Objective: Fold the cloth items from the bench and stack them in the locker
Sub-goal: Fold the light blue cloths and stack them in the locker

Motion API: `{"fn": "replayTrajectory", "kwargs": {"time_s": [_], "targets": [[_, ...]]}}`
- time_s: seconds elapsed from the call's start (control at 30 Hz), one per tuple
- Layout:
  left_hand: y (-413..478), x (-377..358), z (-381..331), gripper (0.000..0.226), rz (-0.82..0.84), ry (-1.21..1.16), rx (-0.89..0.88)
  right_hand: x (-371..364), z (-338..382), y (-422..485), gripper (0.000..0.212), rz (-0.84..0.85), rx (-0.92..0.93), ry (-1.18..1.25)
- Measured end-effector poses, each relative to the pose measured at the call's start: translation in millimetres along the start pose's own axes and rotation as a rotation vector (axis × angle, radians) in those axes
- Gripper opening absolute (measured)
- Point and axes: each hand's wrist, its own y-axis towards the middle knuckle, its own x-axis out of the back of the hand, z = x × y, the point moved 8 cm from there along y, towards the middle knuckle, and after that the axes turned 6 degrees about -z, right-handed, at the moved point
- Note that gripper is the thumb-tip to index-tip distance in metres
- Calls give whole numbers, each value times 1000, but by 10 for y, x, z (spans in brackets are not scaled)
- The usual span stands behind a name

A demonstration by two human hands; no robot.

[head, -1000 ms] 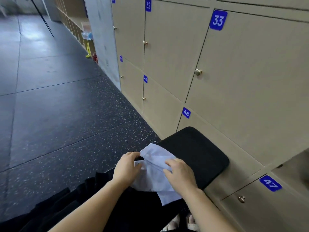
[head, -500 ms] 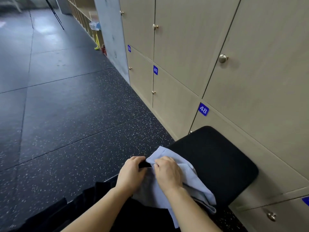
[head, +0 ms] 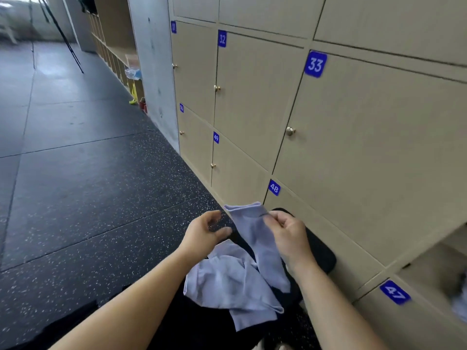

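Observation:
My right hand [head: 288, 233] pinches a pale lilac sock [head: 255, 233] near its cuff and holds it up over the black bench cushion [head: 321, 251]; the sock hangs down to my lap. A second pale lilac sock [head: 227, 281] lies crumpled on the dark cloth over my lap. My left hand [head: 204, 231] hovers just left of the lifted sock, fingers loosely curled, holding nothing. At the far right an open locker [head: 439, 263] shows above the door numbered 47, with something pale and blurred inside.
Beige locker doors with brass knobs, numbered 31 to 33 and 47 to 50 [head: 316, 64], fill the right side. Dark speckled rubber floor [head: 101, 198] spreads to the left. A grey pillar [head: 154, 72] and open wooden shelves stand further back.
Both hands were pressed together on the bunched socks. Now my right hand has lifted one sock up, my left hand has let go, and the other sock lies on my lap.

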Motion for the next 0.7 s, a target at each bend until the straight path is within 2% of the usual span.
{"fn": "replayTrajectory", "kwargs": {"time_s": [0.07, 0.1, 0.2, 0.33, 0.57, 0.63, 0.7], "targets": [[-88, -40, -426, 74, 105, -207, -27, 214, 300, -39, 18, 0, -36, 100], [-127, -61, -650, 70, 155, -303, -57, 321, 456, -65, 17, -4, -50, 152], [-318, -37, -1408, 29, 246, -463, -160, 643, 970, -154, 14, -15, -56, 275], [-567, 28, -2286, 15, 278, -595, -233, 1049, 1623, -312, 14, -44, 7, 368], [-997, -11, -3307, 27, 385, -686, -275, 1711, 2379, -579, 11, -143, 91, 414], [-1125, -41, -3507, 30, 425, -731, -273, 1850, 2524, -678, 17, -140, 125, 425], [-1229, -69, -3664, 35, 455, -771, -276, 1939, 2627, -797, 13, -82, 169, 420]]}}
